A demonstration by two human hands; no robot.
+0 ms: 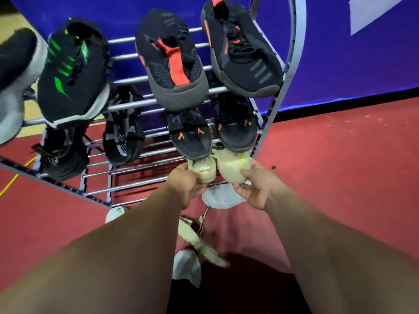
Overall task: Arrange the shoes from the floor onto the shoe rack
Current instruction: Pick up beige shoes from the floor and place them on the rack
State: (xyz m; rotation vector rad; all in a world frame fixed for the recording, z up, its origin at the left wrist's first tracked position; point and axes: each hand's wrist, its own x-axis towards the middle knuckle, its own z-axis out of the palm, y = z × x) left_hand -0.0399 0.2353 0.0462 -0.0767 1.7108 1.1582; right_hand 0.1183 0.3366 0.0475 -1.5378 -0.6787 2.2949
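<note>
- A pale yellow shoe (204,169) was gripped at its heel by the fingers of the left hand (184,186)
- Its mate (233,167) was held by the right hand (254,189)
- Both shoes were placed on the lowest tier of the shoe rack (127,105), near right, under the black shoes

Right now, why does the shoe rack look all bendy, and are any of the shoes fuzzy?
In the head view, the wide lens bows the grey metal shoe rack into a curve; the black shoe with a white sole at the left edge smears into blur; the pale yellow-green shoes, held by the left hand and right hand, look soft too.
</note>
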